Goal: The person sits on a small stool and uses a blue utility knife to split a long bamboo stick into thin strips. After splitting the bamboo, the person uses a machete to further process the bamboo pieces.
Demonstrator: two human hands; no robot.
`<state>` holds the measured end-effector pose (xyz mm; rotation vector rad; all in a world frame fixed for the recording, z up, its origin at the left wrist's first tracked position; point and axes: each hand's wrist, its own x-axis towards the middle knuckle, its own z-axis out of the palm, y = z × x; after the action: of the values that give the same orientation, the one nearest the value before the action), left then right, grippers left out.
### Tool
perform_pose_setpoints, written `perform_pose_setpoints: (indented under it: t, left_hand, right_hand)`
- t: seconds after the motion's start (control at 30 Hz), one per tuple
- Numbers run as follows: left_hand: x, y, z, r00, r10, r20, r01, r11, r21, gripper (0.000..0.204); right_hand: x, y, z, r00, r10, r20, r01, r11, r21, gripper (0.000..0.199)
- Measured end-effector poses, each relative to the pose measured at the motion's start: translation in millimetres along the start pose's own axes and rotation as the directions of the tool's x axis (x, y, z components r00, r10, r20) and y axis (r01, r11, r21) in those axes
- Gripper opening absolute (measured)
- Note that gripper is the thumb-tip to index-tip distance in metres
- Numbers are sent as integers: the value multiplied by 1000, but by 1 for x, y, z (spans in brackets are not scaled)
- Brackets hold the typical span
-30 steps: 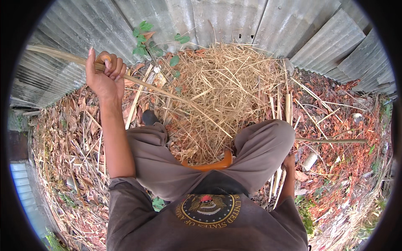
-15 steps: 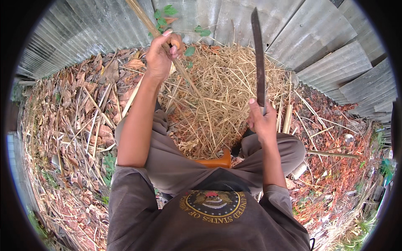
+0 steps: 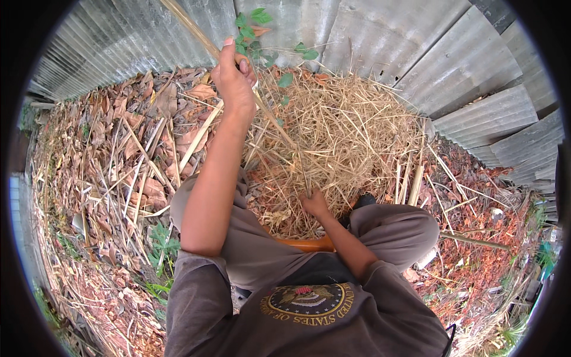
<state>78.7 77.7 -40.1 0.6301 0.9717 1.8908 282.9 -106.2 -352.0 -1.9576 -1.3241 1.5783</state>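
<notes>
My left hand is raised and closed around a long pale bamboo stick. The stick slants from the top of the view down into a heap of dry straw. My right hand is low between my knees, gripping a long knife. The knife's thin blade points up, edge-on, and reaches the stick's lower end. I sit with both knees spread on an orange seat.
Corrugated metal sheets wall the far side. Dry leaves and cut bamboo strips cover the ground to the left, and more strips lie to the right. A small green plant grows by the wall.
My right hand brought the knife down from upright in the air to the stick's lower end. My left hand lifted the stick from the far left to the centre and keeps it raised.
</notes>
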Motion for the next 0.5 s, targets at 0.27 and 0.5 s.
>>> perform_pose_setpoints:
  t: [0.27,0.5]
  left_hand:
    - [-1,2,-3,998,21,-61,-21,1000,-1,46]
    - [2,0,-9,997,54,-58,-53,998,21,47]
  right_hand:
    - [-18,14,-1,998,52,32,-58,967,249,25]
    - [-40,-2,3,994,109,7,-108,962,253,19]
